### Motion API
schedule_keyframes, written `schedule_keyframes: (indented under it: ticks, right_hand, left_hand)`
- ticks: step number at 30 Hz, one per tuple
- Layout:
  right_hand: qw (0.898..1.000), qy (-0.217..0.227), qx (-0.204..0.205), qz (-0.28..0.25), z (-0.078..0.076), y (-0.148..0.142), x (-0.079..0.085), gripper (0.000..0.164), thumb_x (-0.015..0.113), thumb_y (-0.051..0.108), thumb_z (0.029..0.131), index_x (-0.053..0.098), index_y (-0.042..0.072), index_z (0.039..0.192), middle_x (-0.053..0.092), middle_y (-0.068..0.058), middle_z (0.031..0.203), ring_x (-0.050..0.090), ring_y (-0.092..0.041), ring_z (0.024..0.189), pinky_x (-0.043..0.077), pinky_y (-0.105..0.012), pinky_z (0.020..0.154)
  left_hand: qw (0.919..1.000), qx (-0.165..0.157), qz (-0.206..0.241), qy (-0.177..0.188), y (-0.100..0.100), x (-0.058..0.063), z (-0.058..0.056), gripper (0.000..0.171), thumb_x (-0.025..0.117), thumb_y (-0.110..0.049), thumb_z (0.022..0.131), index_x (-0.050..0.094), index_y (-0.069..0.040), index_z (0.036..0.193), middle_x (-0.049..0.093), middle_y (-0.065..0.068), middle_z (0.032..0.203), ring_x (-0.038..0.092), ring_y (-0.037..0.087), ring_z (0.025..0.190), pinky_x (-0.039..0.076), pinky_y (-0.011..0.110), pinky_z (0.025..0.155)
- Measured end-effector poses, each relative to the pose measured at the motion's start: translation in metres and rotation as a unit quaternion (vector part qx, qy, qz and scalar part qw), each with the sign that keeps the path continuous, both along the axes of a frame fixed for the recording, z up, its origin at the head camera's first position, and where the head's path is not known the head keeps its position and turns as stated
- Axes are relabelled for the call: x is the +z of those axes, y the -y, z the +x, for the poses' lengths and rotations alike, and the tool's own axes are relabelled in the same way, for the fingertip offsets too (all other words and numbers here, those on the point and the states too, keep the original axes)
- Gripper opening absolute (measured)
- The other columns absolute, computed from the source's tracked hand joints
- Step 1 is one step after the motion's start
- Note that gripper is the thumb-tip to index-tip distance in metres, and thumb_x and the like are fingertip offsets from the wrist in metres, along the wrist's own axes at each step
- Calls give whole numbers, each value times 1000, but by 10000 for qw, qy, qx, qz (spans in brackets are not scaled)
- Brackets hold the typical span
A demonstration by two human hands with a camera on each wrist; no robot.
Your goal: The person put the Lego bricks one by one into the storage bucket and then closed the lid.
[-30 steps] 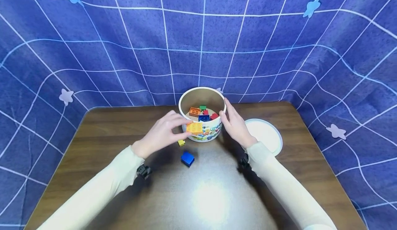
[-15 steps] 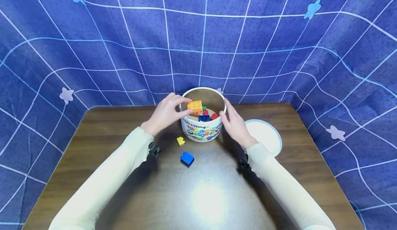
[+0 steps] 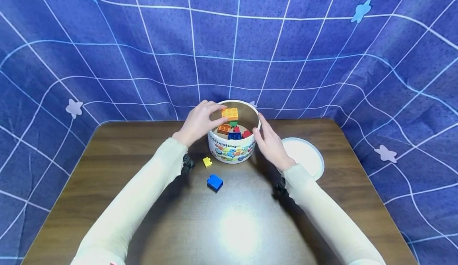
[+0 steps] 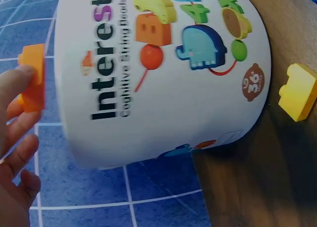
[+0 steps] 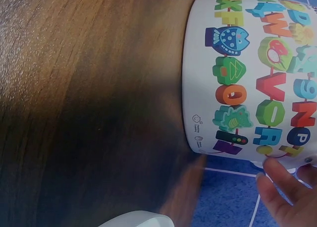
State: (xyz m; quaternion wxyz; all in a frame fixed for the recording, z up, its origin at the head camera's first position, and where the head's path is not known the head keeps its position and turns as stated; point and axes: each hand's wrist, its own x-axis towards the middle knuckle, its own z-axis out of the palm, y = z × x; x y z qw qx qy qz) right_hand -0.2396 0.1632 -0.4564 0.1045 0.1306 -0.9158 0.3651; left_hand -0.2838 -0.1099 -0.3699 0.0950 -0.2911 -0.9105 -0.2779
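Note:
In the head view my left hand [image 3: 200,120] pinches a yellow-orange toy building brick [image 3: 230,114] between thumb and fingers, over the mouth of a round white tub [image 3: 232,147]. The left wrist view has the same brick [image 4: 33,78] just beyond the tub's rim, the lower fingers loosely bent. My right hand [image 3: 272,144] rests against the tub's right side with fairly straight fingers; fingertips [image 5: 273,170] touch the printed outer wall. Inside the tub lie several bricks, among them an orange brick [image 3: 224,129], a dark blue brick [image 3: 234,136] and a green brick [image 3: 233,124].
On the wooden table [image 3: 143,169], a small yellow brick [image 3: 207,162] and a blue brick [image 3: 215,182] lie in front of the tub. A round white lid [image 3: 304,157] lies flat to the right, partly under the right forearm. A blue grid-patterned cloth [image 3: 214,38] hangs behind.
My left hand has carried the yellow-orange brick from in front of the tub up and over its opening, away from me and slightly right. My right hand has stayed at the tub's side.

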Motion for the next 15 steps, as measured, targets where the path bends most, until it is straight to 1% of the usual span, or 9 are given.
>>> schedule_keyframes:
  ticks: [1, 3, 4, 6, 9, 11, 15]
  right_hand:
    - [10000, -2, 14, -2, 0, 0, 0, 68, 41, 46, 111, 21, 13, 167, 30, -12, 169, 37, -31, 151, 36, -51, 121]
    - [10000, -16, 36, -7, 1, 1, 0, 69, 39, 49, 111, 21, 13, 167, 31, -12, 169, 38, -31, 151, 36, -50, 121]
    - [10000, -34, 49, -7, 0, 1, -1, 70, 38, 50, 111, 21, 13, 167, 30, -12, 170, 37, -31, 151, 36, -50, 121]
    - [10000, -61, 48, -23, 0, 1, -1, 71, 37, 53, 110, 22, 13, 167, 31, -12, 169, 38, -31, 151, 36, -50, 121]
    - [10000, -88, 22, -39, 0, 0, -1, 72, 37, 54, 110, 22, 13, 167, 31, -12, 169, 38, -31, 151, 36, -51, 121]
    - [10000, -67, 18, -44, 0, 0, -1, 72, 37, 53, 110, 22, 13, 167, 31, -12, 169, 39, -31, 151, 36, -51, 121]
    - [10000, -11, -16, -61, 0, -1, -1, 71, 38, 52, 110, 21, 14, 167, 32, -12, 169, 39, -32, 150, 37, -52, 120]
  left_hand:
    - [10000, -19, 14, -40, 0, -3, -1, 51, 78, -37, 95, 68, -12, 138, 69, 8, 132, 58, 29, 118, 49, 49, 104]
    - [9999, -58, 51, -108, 0, -9, -2, 53, 79, -34, 95, 66, -11, 140, 67, 9, 134, 59, 30, 119, 49, 50, 105]
    - [9999, -68, 82, -116, 0, -11, -2, 52, 78, -34, 95, 66, -11, 141, 67, 9, 133, 59, 29, 116, 51, 49, 99]
    - [9997, -73, 212, -100, 2, -15, 0, 48, 76, -31, 97, 67, -11, 138, 68, 10, 130, 61, 29, 112, 52, 47, 96]
    - [9989, -45, 463, -85, 4, -17, 3, 41, 75, -30, 98, 70, -12, 134, 70, 8, 124, 62, 27, 105, 54, 44, 90]
    - [9983, -31, 568, -104, 6, -17, 5, 38, 75, -29, 98, 71, -13, 132, 71, 7, 121, 63, 26, 103, 55, 42, 88]
    - [9979, -41, 636, -95, 7, -17, 8, 36, 77, -27, 97, 73, -13, 130, 72, 7, 119, 64, 24, 102, 55, 41, 87]
